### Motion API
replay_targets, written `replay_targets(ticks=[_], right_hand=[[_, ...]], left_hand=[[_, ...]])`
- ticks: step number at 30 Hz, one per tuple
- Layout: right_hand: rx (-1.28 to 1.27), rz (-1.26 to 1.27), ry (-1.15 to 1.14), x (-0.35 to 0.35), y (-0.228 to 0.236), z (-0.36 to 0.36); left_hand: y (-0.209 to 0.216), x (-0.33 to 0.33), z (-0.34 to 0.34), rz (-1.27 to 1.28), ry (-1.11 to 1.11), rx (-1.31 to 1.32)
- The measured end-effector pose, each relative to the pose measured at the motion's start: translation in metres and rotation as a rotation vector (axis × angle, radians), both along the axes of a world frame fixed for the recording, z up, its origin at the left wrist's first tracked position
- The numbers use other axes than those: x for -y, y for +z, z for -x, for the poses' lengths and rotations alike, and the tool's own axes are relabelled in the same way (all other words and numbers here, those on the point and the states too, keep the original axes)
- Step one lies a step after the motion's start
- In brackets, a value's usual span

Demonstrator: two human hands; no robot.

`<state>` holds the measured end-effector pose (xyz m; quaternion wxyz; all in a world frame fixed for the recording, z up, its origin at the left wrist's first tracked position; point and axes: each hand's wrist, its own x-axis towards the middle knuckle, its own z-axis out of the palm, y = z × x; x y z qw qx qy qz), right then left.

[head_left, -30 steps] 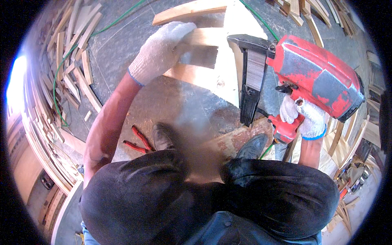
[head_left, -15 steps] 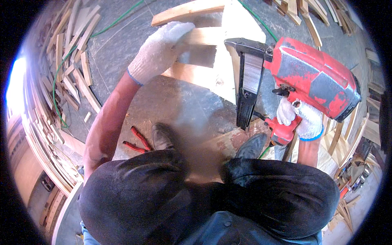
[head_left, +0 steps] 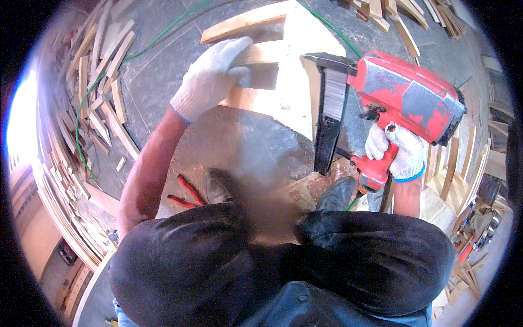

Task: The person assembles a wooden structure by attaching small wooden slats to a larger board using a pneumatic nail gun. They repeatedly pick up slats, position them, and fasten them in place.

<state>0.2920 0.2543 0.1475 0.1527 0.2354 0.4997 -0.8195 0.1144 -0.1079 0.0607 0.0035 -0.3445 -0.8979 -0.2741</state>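
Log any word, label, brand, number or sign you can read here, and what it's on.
None can be read.
Nail gun: scuffed red and grey casing, no legible lettering.
Wood frame: no legible marking.
Red-handled tool: no legible marking.
Clutter at the right edge: too small and blurred to tell whether it bears print.

scuffed red-and-gray nail gun (head_left: 409, 95), tilted at right, black magazine (head_left: 325, 144) at its left end, silvery strip (head_left: 334, 94) inside, three pale wooden slats (head_left: 245, 24), spaced apart, meeting a broad board (head_left: 297, 76) beside the gun
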Motion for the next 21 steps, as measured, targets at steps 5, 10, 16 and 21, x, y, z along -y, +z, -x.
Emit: replay_targets(ticks=[5,10,16,21], right_hand=[[0.090,-0.007,-0.195,-0.041,-0.013,-0.029],[0.200,0.114,-0.326,-0.085,-0.071,-0.046],[0.321,0.018,-0.452,-0.104,-0.111,-0.062],[0.281,-0.343,-0.337,-0.133,-0.130,-0.100]], left_hand=[[0.034,-0.001,-0.057,-0.141,-0.019,0.030],[0.010,-0.008,-0.084,0.091,0.054,0.038],[0.058,-0.018,-0.062,0.083,0.149,0.031],[0.117,-0.012,0.002,-0.102,0.170,0.123]])
